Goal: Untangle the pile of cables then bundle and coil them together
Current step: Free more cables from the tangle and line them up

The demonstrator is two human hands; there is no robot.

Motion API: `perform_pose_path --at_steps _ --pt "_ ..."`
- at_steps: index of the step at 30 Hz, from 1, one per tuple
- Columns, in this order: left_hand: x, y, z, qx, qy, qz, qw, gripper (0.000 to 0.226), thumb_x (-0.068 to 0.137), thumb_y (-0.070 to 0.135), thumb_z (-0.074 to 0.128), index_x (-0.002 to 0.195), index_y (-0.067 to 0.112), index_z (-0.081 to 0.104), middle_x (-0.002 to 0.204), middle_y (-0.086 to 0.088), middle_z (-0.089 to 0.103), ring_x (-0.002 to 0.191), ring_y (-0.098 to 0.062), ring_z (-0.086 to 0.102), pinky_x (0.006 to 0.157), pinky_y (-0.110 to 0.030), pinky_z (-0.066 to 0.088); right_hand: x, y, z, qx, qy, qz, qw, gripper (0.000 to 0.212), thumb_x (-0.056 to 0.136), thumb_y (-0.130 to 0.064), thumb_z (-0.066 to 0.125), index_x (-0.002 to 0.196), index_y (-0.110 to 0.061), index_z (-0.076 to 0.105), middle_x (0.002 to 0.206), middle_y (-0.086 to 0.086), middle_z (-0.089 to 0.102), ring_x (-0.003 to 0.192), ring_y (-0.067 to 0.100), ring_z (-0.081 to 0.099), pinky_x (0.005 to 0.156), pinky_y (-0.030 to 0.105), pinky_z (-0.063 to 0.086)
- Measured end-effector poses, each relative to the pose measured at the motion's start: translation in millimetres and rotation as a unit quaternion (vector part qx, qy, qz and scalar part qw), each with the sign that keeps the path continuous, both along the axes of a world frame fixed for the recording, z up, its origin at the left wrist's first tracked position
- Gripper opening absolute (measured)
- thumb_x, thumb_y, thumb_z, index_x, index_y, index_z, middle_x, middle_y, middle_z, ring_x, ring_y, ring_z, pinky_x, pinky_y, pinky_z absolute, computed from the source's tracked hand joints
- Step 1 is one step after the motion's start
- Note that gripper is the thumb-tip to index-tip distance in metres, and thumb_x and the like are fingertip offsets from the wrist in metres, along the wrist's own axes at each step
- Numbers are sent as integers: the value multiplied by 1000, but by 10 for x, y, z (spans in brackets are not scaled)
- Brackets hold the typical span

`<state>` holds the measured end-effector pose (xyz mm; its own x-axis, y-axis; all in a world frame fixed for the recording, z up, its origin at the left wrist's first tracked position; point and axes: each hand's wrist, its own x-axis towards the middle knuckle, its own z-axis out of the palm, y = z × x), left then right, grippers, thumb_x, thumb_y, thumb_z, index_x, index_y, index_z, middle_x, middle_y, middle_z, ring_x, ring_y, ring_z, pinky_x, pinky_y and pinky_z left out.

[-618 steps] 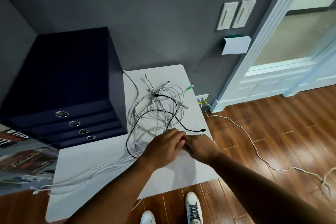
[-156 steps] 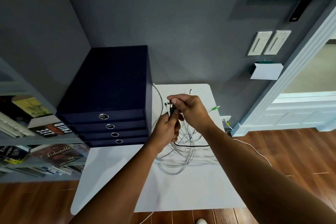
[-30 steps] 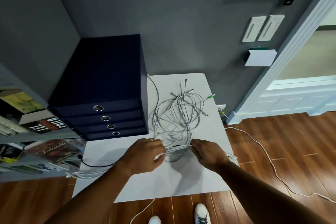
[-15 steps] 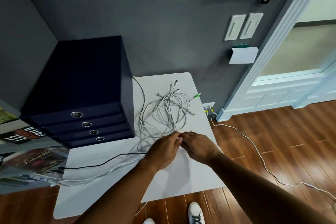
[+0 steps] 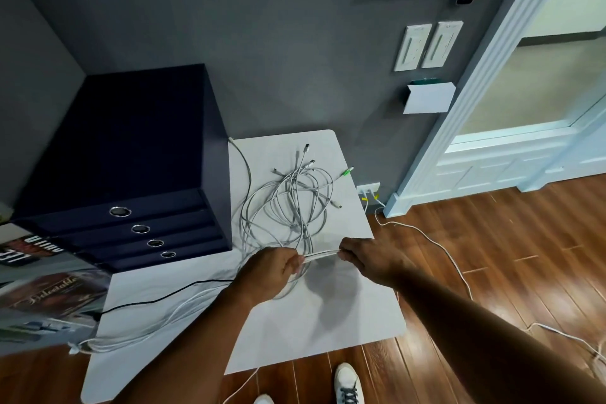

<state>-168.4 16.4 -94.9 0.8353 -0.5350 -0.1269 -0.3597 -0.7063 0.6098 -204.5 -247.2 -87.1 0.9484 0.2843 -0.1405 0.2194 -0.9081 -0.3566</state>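
head view: both hands stretch a span of white strands at the near edge of the tangle

head view. left hand (image 5: 269, 272) and right hand (image 5: 370, 259) each have the grip clamped on the same few white strands (image 5: 321, 254), fingers curled round them. the span runs almost level between the two hands, just above the tabletop (image 5: 311, 321). cable pile (image 5: 288, 203) lies behind the hands on the far half of the tabletop: loose white loops crossing each other, plug ends fanned toward the wall, one green-tipped plug (image 5: 347, 171) at the right edge. black cable (image 5: 164, 297) and a run of straightened white cables (image 5: 147, 331) lie apart from the pile, trailing to the left front corner. dark drawer box (image 5: 131, 157) stands just beside the pile on the left. a floor lead (image 5: 442, 249) runs from a wall socket (image 5: 369, 188); cannot tell if it belongs to the job.

judgement: the step looks like freeing strands from the tangle, bundling not yet begun. to do it well, anchor with the left grip and slide the right along the strands toward a free end. pull low and slow, watching the pile's loops. if one cinches, stop and feed the plug back through rather than tug. lay the freed length beside the straightened cables.
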Motion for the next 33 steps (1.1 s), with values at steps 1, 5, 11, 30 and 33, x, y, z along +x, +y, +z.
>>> perform_pose_path --at_steps 1,5,11,30,33 --pt "16 14 21 -4 1 8 1000 36 103 39 48 70 25 51 61 8 55 62 -10 51 64 -29 42 5 -12 28 9 -6 -13 1000 25 104 -35 44 103 -17 61 97 1 68 82 16 58 62 16 31" --pt "34 122 26 -20 7 23 1000 41 102 39 49 67 18 51 56 8 50 57 -10 49 60 -31 41 41 -88 13 20 18 -70 997 36 100 -47 48 94 -17 66 75 -5 62 70 15 51 55 14 33" --pt "59 255 165 -50 -19 38 998 47 100 33 52 57 24 34 50 4 34 50 -10 31 49 -28 24 117 -214 -105 -28 7 -181 983 68 84 -78 42 63 -14 51 53 0 48 57 17 48 55 31 37" --pt "161 621 136 -115 3 134 984 54 86 57 53 56 18 32 51 7 27 50 -8 29 53 -31 26 95 -161 -162 -2 11 -191 982 57 91 -65 50 66 -14 51 54 -4 45 56 12 45 52 28 30" --pt "176 652 147 -128 15 157 979 49 90 45 57 54 22 35 48 8 27 48 -6 28 53 -30 24 101 -128 -145 72 15 -160 984 32 99 -38 54 82 -12 63 66 -5 53 60 12 47 55 20 27"
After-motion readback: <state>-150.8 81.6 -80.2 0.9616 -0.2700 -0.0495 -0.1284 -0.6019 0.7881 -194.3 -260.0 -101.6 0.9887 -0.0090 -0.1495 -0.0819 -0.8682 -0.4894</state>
